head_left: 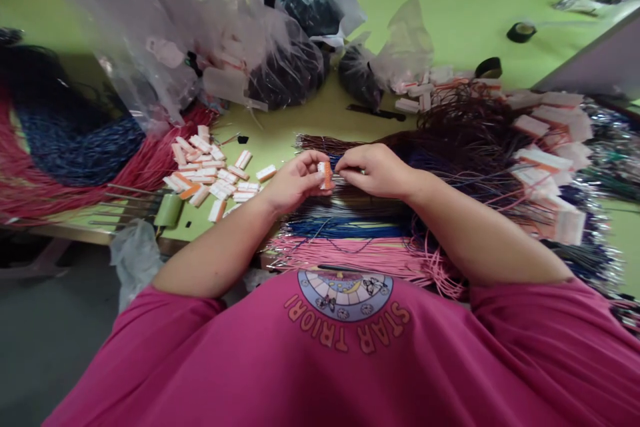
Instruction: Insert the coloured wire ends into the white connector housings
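My left hand [296, 181] is closed round a small white-and-orange connector block [326, 175], its orange face turned toward my right hand. Just to the right, my right hand [374, 170] makes a pinch with its fingertips close to that block. What sits in the pinch, perhaps a thin wire, is too small to tell. Beneath both hands lie bundles of dark wires [360, 208], with blue wires [345, 227] and pink wires [340, 251] nearer my body. A loose heap of similar white-and-orange connector blocks [215, 170] lies left of my left hand.
Clear plastic bags of black parts [290, 73] stand at the back. Wired connectors [545, 173] pile up on the right. Red wires [170, 147] and dark blue wires [85, 147] lie left, near a green cylinder [169, 209]. A tape roll [521, 32] rests at the back right.
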Demonstrator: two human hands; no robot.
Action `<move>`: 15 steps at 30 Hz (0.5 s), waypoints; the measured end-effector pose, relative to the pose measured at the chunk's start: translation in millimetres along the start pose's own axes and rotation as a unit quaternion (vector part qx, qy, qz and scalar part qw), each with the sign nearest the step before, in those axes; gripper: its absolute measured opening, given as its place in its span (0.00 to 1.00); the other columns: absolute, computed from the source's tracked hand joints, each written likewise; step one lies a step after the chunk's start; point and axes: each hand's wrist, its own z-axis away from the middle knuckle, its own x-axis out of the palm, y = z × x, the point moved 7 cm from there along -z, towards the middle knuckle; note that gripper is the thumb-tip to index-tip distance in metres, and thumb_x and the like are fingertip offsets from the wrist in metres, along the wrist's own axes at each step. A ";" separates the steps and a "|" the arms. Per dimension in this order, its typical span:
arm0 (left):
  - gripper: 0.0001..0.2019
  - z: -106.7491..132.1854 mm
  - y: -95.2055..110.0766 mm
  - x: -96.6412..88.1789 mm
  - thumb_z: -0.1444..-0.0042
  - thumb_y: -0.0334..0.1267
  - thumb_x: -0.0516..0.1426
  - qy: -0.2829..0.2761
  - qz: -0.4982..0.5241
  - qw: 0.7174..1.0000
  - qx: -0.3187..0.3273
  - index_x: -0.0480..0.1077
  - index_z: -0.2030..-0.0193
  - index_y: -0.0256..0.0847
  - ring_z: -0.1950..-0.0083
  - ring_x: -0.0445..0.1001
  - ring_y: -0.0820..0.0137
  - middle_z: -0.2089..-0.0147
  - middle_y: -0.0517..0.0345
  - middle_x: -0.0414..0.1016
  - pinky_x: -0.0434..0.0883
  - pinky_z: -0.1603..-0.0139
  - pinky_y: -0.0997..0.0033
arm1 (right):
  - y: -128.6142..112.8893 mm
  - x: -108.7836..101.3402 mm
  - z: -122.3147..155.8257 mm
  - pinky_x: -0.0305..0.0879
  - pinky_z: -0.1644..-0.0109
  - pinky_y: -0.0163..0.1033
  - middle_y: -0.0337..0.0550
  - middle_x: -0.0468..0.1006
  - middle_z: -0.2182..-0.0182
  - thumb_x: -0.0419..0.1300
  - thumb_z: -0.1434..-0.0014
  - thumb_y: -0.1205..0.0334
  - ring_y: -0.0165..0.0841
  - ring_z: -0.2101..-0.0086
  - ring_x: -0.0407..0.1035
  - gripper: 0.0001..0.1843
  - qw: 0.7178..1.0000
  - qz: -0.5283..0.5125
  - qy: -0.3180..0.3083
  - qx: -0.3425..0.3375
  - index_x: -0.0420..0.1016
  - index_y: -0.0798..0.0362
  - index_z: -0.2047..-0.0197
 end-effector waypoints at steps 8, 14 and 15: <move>0.20 1.5 0.9 -0.3 0.50 0.32 0.70 0.014 -0.011 1.000 -0.007 0.69 0.53 0.43 0.65 0.80 0.71 0.64 0.63 0.77 0.79 0.63 0.70 | 9.9 -1.9 2.5 0.57 0.61 0.40 0.45 0.88 0.57 0.53 0.31 0.56 0.39 0.60 0.78 0.20 0.985 0.126 0.016 0.120 0.86 0.48 0.50; 0.19 0.0 -1.4 -1.2 0.50 0.33 0.70 0.025 -0.032 0.999 0.004 0.70 0.55 0.42 0.68 0.78 0.72 0.65 0.62 0.77 0.80 0.62 0.67 | -0.7 -1.7 1.8 0.53 0.62 0.43 0.50 0.86 0.62 0.51 0.31 0.58 0.40 0.63 0.74 0.19 0.978 0.188 0.020 0.088 0.84 0.51 0.60; 0.19 -0.5 -2.0 -0.9 0.51 0.33 0.71 0.024 -0.032 0.999 0.006 0.70 0.55 0.41 0.68 0.78 0.72 0.65 0.62 0.77 0.79 0.63 0.67 | -1.1 -1.4 1.7 0.53 0.62 0.43 0.50 0.85 0.63 0.52 0.31 0.59 0.40 0.63 0.73 0.18 0.978 0.189 0.024 0.085 0.83 0.52 0.62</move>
